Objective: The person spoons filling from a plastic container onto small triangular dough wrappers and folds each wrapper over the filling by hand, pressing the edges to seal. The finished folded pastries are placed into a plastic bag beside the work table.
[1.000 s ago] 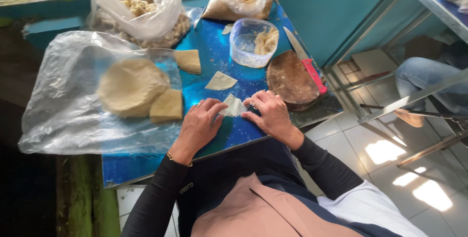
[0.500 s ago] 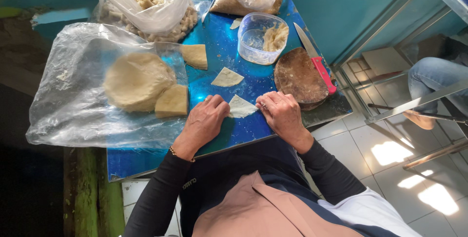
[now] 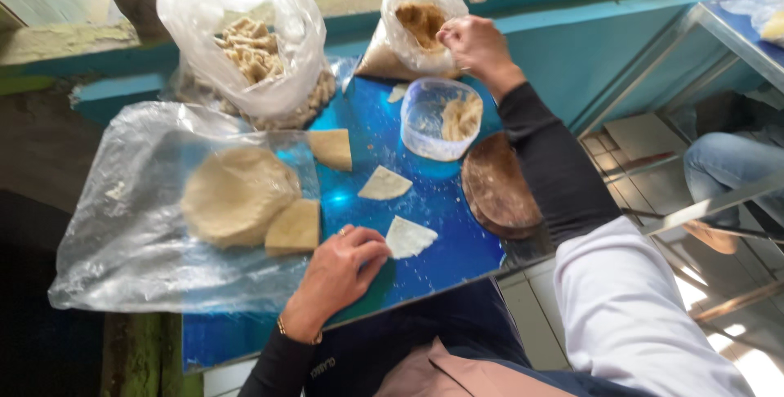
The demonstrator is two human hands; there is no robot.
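A triangular wrapper (image 3: 408, 236) is pinned flat on the blue board (image 3: 445, 209) under the curled fingertips of the left hand (image 3: 343, 270). The right hand (image 3: 474, 42) is reached up to the filling bag (image 3: 420, 21), its fingers pinched together at the bag's mouth; whether filling is held cannot be told. The wrapper is probably best kept flat and only a small pinch taken, so nothing is spilled.

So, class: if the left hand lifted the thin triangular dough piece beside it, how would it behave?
The dough piece looks very thin and flat, so probably floppy and light. Its edges look uneven, so it may tear. The left hand rests beside it.
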